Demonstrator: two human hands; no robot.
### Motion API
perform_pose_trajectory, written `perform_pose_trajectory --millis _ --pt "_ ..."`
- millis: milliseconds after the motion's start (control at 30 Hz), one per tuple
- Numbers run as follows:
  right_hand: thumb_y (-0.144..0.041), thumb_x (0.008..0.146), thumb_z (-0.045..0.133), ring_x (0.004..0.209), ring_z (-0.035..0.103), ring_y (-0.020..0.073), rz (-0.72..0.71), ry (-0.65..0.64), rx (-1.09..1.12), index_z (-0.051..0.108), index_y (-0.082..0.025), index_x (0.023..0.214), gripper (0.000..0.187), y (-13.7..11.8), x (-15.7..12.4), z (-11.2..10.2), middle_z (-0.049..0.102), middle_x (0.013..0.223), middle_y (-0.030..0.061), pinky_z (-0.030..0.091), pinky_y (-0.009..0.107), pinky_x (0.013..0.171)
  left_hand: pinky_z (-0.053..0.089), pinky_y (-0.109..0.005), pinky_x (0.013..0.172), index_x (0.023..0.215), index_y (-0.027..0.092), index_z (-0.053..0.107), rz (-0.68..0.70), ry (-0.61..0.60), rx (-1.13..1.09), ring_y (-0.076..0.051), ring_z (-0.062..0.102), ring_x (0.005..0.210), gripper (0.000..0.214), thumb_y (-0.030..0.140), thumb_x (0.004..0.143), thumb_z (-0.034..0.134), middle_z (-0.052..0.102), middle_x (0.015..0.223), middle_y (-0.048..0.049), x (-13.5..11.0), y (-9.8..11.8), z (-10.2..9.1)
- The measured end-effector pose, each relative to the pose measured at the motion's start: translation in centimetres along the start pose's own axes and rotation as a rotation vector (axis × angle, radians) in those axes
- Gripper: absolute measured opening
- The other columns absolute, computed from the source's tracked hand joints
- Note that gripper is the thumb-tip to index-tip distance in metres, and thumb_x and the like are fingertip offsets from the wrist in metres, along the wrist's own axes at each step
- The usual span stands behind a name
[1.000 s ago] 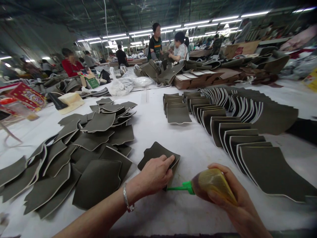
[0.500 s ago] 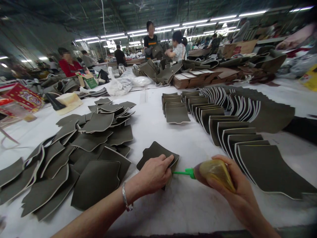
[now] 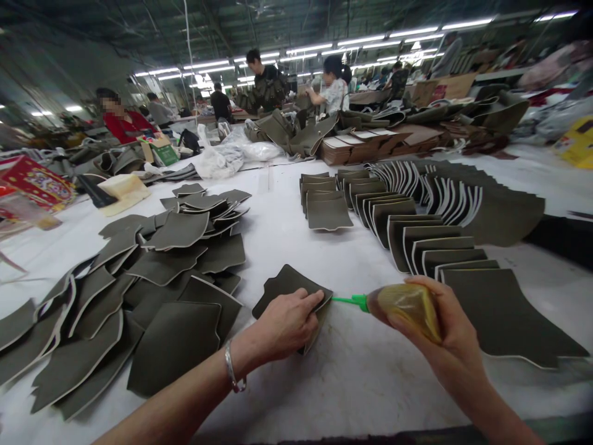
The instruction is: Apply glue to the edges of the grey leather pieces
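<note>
Edge-coating apparently in hand. Panel (image 3: pixel 286 283) lies toward the table's (image 3: pixel 365 395) near edge, pressed under left hand (image 3: pixel 288 322), fingers half open; right hand (image 3: pixel 447 321) grips bottle (image 3: pixel 402 304), fingers closed. Next: steady nozzle (image 3: pixel 357 301).

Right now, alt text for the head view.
The left hand rests on an olive leather-like panel on a white table; the right hand holds an amber plastic bottle, its green nozzle at the panel's edge. A heap of similar panels lies left, rows right.
</note>
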State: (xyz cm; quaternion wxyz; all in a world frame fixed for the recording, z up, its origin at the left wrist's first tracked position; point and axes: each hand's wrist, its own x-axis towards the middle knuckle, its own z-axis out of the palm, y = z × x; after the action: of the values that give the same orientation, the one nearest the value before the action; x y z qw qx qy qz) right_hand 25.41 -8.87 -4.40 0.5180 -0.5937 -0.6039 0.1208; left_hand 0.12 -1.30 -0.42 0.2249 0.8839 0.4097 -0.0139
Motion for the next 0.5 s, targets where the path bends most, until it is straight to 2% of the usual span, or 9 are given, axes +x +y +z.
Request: perform_pose_trajectory --millis 133,267,400,500 --pt "-0.050 0.089 0.068 0.091 0.060 0.0237 -0.040 -0.056 -0.016 0.053 -0.030 0.121 0.040 -0.52 -0.17 -0.21 0.057 0.110 0.0038 0.051 0.034 0.079 0.049 -0.035 0.082 0.141 0.020 0.051 0.003 -0.004 -0.019 -0.023 0.064 0.087 0.052 0.020 0.092 0.035 0.064 0.102 -0.0079 0.14 -0.03 -0.11" --pt "-0.050 0.089 0.068 0.098 0.057 0.0285 -0.028 -0.026 -0.047 0.050 -0.030 0.124 0.045 -0.42 -0.29 -0.40 0.054 0.114 0.0061 0.049 0.042 0.086 0.050 -0.038 0.081 0.143 0.021 0.050 -0.001 -0.007 -0.017 -0.025 0.065 0.086 0.055 0.019 0.090 0.036 0.064 0.101 -0.0089 0.32 -0.05 -0.17" --pt "-0.047 0.090 0.068 0.096 0.058 0.0259 -0.061 -0.067 -0.037 0.052 -0.029 0.122 0.040 -0.25 -0.43 -0.51 0.056 0.112 0.0049 0.050 0.038 0.085 0.050 -0.039 0.081 0.142 0.021 0.051 0.006 -0.011 -0.030 -0.026 0.065 0.088 0.055 0.019 0.089 0.036 0.064 0.101 -0.0090 0.41 -0.12 -0.21" --pt "-0.050 0.088 0.070 0.097 0.058 0.0267 0.012 -0.054 -0.021 0.051 -0.030 0.124 0.045 -0.23 -0.35 -0.53 0.055 0.115 0.0052 0.051 0.039 0.085 0.050 -0.039 0.082 0.143 0.022 0.051 0.003 -0.010 -0.029 -0.026 0.066 0.089 0.056 0.019 0.089 0.037 0.065 0.103 -0.0092 0.43 -0.16 -0.22"
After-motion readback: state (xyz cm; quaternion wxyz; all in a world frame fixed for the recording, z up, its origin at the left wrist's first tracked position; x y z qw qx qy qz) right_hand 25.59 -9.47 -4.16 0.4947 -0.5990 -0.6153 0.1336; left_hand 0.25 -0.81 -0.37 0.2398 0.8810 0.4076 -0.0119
